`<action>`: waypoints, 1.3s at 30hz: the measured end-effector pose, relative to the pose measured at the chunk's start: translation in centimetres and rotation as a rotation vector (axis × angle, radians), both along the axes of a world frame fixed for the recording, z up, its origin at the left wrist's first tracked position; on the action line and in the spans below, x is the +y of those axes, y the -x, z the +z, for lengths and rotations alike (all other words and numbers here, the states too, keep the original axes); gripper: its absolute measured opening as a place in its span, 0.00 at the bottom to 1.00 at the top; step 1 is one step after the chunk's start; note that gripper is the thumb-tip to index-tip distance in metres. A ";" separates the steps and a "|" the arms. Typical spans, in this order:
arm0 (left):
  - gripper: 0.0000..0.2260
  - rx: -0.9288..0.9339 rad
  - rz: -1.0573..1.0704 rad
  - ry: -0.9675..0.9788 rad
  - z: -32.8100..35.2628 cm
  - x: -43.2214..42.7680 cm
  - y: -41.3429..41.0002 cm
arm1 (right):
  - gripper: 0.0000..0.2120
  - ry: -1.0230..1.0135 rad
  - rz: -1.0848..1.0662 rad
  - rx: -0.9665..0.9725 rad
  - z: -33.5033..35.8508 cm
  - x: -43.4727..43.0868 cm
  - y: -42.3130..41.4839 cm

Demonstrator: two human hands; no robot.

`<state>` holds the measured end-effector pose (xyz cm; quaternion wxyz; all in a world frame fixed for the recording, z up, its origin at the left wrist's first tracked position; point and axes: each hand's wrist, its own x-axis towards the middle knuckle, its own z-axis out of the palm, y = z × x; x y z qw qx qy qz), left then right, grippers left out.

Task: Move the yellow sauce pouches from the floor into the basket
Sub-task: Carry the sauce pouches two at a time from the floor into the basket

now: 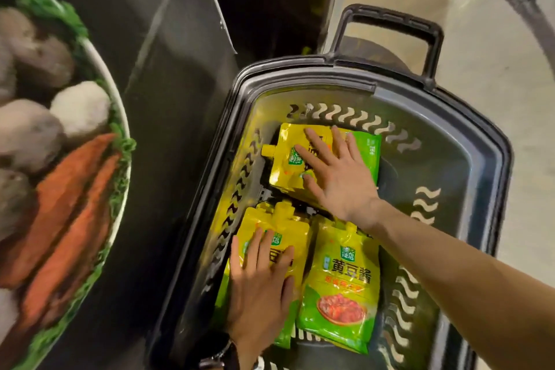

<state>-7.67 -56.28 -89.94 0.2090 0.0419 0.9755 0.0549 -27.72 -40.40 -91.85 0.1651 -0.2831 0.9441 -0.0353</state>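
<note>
A dark grey plastic basket [486,159] with a pull handle stands on the floor and holds three yellow-and-green sauce pouches. My right hand [336,174] lies flat, fingers spread, on the far pouch [280,165], whose spout points left. My left hand [261,285] presses flat on the near-left pouch [270,225]. The near-right pouch [342,285] lies untouched beside it, label up. Neither hand grips anything. No pouch is visible on the floor.
A dark cabinet panel [168,99] with a printed picture of vegetables [60,174] stands close along the basket's left side. Pale tiled floor [495,24] stretches to the right and behind the basket's handle [390,21].
</note>
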 end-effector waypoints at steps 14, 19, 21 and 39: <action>0.25 0.043 -0.137 0.009 -2.8 0.0 0.5 | 0.28 0.118 -0.032 0.046 -2.2 1.7 -0.1; 0.26 -0.041 -0.152 -0.018 -1.5 -0.2 1.3 | 0.33 0.204 -0.110 -0.040 1.8 1.4 -1.8; 0.27 -0.121 -0.105 -0.014 -0.1 -0.1 1.6 | 0.36 0.251 -0.198 -0.099 4.0 2.5 -4.5; 0.29 -0.154 -0.103 0.100 39.6 4.3 0.9 | 0.37 0.023 -0.474 -0.359 41.3 10.0 -18.8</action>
